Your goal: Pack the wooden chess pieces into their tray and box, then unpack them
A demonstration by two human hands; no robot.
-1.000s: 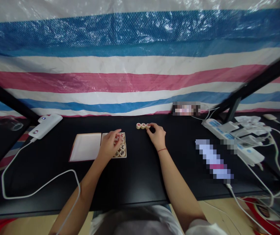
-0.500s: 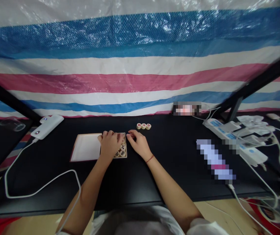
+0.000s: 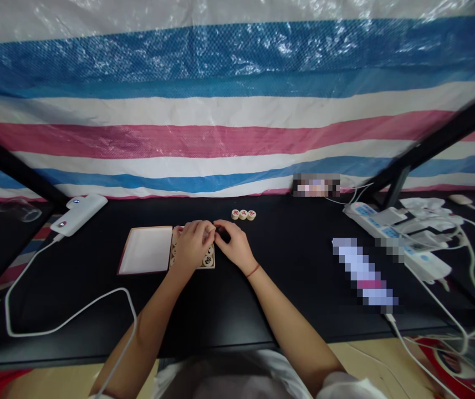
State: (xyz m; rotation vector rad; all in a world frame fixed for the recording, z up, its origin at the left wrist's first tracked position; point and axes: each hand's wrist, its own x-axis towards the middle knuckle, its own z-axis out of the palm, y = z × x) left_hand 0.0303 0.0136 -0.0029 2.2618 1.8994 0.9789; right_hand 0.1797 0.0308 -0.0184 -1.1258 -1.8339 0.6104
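Note:
An open box of Chinese chess pieces [image 3: 208, 260] lies on the black table, its round pale pieces marked with black characters. Over the box is my left hand [image 3: 193, 242], fingers bent and closed around a pale chess piece [image 3: 211, 228] at the fingertips; the hand covers much of the box. My right hand [image 3: 237, 246] rests just right of the box with a gap between thumb and curved fingers. Its fingertips come close to those of my left hand, and I see nothing in it. Beyond it, three chess pieces [image 3: 243, 214] with red characters stand in a row.
The white-lined box lid [image 3: 146, 250] lies left of the box. A white power bank [image 3: 80, 215] with a looping cable is farther left. On the right are a blurred-out phone-like object [image 3: 364, 271] and a power strip [image 3: 399, 238] with tangled cords. Striped sheeting [image 3: 220, 141] hangs behind.
My left hand has moved right across the box, uncovering pieces on its left side, and a pale piece now shows at its fingertips. My right hand has hardly moved.

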